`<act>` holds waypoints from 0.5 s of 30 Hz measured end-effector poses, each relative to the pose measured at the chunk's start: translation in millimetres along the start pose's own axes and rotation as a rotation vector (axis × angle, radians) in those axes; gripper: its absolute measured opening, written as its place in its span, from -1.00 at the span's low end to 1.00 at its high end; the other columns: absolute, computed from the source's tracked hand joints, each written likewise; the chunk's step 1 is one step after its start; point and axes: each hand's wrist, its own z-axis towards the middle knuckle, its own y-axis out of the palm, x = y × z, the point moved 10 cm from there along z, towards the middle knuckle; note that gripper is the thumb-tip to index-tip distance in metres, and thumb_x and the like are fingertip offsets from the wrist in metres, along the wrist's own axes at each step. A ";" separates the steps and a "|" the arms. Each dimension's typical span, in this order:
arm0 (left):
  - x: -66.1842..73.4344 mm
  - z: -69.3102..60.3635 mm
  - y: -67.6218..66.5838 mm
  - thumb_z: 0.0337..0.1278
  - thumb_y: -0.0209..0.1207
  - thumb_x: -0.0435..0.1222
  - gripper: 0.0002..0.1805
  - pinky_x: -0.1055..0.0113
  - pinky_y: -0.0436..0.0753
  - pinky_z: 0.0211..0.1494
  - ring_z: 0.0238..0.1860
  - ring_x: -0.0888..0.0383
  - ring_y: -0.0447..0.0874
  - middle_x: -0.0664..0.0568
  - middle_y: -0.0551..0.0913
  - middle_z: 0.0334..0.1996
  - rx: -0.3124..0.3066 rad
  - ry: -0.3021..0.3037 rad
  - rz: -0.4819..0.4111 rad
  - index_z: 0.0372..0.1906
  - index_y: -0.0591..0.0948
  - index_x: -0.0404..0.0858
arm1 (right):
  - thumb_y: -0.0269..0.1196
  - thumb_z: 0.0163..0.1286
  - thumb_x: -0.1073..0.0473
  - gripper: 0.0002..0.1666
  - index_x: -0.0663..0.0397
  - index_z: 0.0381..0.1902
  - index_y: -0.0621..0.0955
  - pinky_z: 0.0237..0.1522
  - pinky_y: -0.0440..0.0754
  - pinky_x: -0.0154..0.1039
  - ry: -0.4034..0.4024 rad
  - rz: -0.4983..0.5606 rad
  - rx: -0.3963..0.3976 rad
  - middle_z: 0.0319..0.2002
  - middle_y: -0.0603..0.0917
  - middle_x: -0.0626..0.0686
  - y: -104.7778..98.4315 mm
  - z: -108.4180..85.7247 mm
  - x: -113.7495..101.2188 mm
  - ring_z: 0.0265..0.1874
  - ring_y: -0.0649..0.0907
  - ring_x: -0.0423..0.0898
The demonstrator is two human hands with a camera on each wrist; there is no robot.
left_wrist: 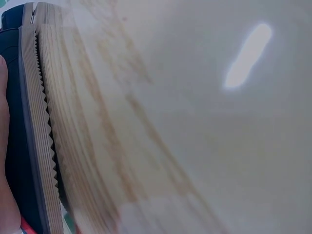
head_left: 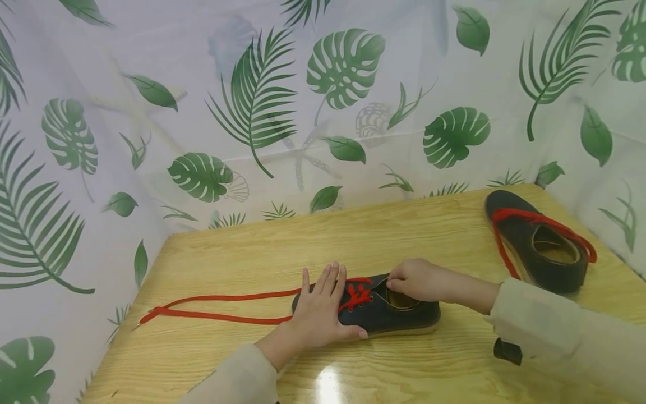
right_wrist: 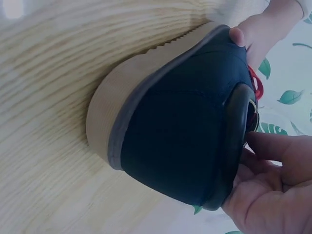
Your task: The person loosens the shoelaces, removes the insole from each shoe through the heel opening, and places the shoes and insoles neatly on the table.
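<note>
A dark navy shoe (head_left: 383, 321) with a pale sole lies upright on the wooden table, its toe to the left. Red lace (head_left: 227, 318) crosses its lower eyelets, and two long ends run left across the wood. My left hand (head_left: 320, 314) rests over the toe, fingers extended, thumb along the near side. At the shoe's opening, my right hand (head_left: 416, 279) has curled fingers and pinches the far collar edge; its fingertips are partly hidden. The right wrist view shows the shoe's heel (right_wrist: 175, 131) close up, with the right-hand fingers (right_wrist: 273, 146) at the collar.
A second navy shoe (head_left: 557, 275) with loose red lace (head_left: 504, 252) stands at the right rear of the table (head_left: 252, 258). A small black object (head_left: 507, 352) is below the right sleeve. Leaf-printed cloth (head_left: 303, 123) hangs behind and at both sides.
</note>
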 end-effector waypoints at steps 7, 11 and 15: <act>0.4 -0.8 0.6 -0.20 -0.27 0.60 0.31 -0.28 -0.27 0.41 0.51 -0.01 -0.18 -0.12 -0.14 0.51 0.001 0.002 -0.009 0.50 -0.28 -0.22 | 0.06 0.37 0.36 -0.77 0.33 -0.34 0.65 -0.50 0.43 -0.34 -0.003 -0.012 0.062 -0.56 0.57 -0.01 -3.0 0.9 2.4 -0.61 0.45 -0.21; -0.6 -0.9 2.2 -0.19 -0.24 0.59 0.31 -0.27 -0.29 0.41 0.51 -0.01 -0.20 -0.11 -0.17 0.51 -0.011 -0.004 -0.022 0.49 -0.32 -0.20 | 0.16 0.27 0.40 -0.82 0.32 -0.24 0.68 -0.39 0.59 -0.27 -0.008 -0.005 0.083 -0.40 0.68 0.07 -5.5 0.3 3.5 -0.43 0.61 -0.14; -1.0 -0.9 2.4 -0.18 -0.24 0.59 0.31 -0.27 -0.30 0.41 0.51 -0.01 -0.22 -0.11 -0.17 0.51 -0.014 -0.006 -0.019 0.48 -0.35 -0.19 | 0.28 0.12 0.42 -0.88 0.23 -0.35 0.70 -0.34 0.62 -0.25 -0.047 -0.082 0.064 -0.38 0.70 0.02 -3.4 -0.4 -1.9 -0.38 0.63 -0.15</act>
